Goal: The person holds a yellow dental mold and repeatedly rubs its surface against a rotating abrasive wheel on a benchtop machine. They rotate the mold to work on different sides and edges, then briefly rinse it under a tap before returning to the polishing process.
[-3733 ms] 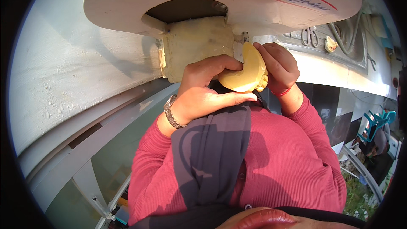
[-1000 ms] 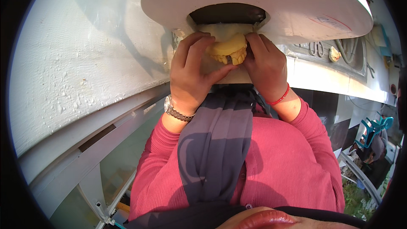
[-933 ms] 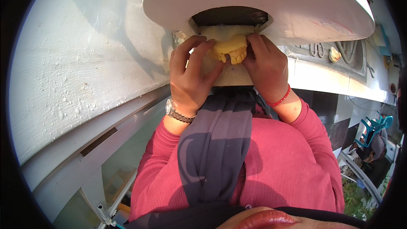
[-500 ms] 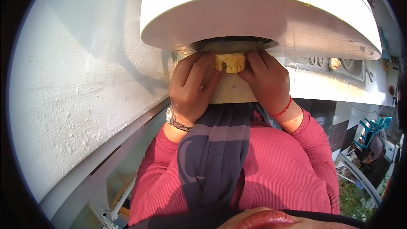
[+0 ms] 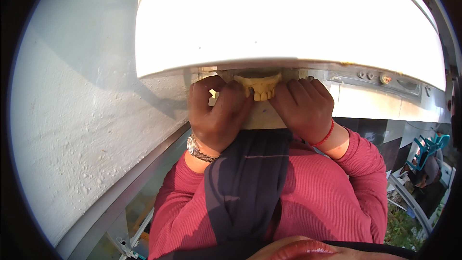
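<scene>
Counter (image 5: 368, 102) partly hidden by white housing (image 5: 288, 24), both grips (image 5: 214, 115) (image 5: 308, 110) clasp a tooth model (image 5: 262, 88).

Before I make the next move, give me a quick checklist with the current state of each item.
1. Left hand on the left end of the yellow dental cast: ok.
2. Right hand on its right end: ok.
3. Teeth facing the wearer's body and visible: ok.
4. Far side of the cast clear of the white machine: cannot tell, the housing overhangs and hides it.
5. Wrists bare: not ok, there is a watch on the left and a red bracelet on the right.
</scene>
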A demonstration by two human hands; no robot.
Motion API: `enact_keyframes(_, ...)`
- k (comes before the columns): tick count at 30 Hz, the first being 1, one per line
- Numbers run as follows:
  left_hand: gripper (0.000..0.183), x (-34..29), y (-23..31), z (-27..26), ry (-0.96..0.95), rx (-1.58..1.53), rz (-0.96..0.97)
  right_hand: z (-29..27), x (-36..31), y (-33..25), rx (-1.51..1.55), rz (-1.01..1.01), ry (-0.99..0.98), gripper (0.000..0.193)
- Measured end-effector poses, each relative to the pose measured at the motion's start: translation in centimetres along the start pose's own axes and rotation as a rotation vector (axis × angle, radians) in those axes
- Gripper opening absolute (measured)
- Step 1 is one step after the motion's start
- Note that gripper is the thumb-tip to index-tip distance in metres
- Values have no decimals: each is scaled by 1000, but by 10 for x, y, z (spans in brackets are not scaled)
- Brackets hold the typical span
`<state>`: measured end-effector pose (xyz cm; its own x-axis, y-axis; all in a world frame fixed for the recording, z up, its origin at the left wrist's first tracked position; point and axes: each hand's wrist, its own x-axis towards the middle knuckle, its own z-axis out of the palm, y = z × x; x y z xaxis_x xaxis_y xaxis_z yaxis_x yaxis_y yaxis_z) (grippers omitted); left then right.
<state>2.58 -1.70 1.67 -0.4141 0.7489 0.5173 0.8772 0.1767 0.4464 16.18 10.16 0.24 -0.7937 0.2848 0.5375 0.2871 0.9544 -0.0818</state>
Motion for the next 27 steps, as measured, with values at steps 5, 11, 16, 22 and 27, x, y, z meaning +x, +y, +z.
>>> enact_keyframes(5, 20, 1, -8, -5, -188, 121, 43, 4, -1, 2, 13, -20, 37, 14)
enact_keyframes(11, 18, 5, -9, 0, -146, 118, 115, 13, 1, 5, 82, 10, 111, 8)
enact_keyframes(16, 25, -3, -20, 4, -131, 133, 169, 20, -4, 5, 202, 71, 108, 18)
enact_keyframes(22, 32, -10, -24, 7, -114, 164, 186, 28, -27, 4, 154, 99, 23, 33)
enact_keyframes(27, 36, -44, -44, 19, -136, 325, 192, 56, -63, 6, 292, 63, -11, 43)
